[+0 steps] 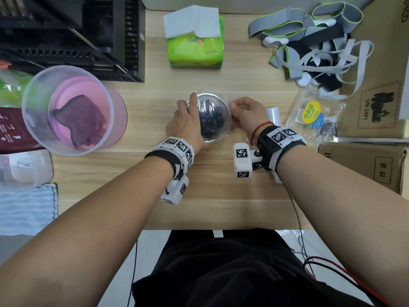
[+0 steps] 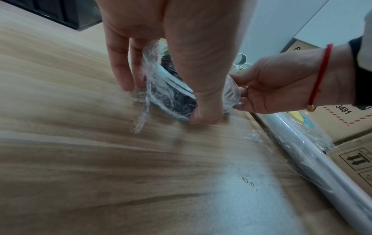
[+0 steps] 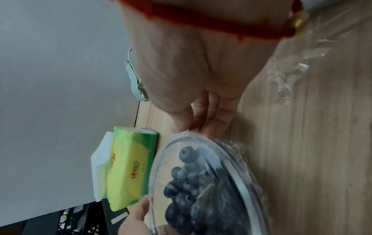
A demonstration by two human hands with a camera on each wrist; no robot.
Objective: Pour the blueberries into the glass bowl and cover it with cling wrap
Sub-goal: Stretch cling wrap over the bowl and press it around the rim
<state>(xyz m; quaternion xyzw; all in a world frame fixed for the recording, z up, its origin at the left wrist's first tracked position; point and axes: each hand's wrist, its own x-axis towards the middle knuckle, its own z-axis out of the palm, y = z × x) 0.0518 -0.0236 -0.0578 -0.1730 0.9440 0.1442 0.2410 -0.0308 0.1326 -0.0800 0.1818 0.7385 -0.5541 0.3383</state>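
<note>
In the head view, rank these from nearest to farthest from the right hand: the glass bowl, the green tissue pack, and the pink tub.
Measured from the right hand:
1. Glass bowl, touching its fingers, just to its left.
2. Green tissue pack, toward the table's far edge.
3. Pink tub, far off on the left side of the table.

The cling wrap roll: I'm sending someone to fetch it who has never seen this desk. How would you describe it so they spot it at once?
Start at the wooden table and find the glass bowl of blueberries between both hands. Just beyond the right hand, before the cardboard boxes, lies the cling wrap roll. It is the only long white tube there, with loose clear film trailing from it.
</note>
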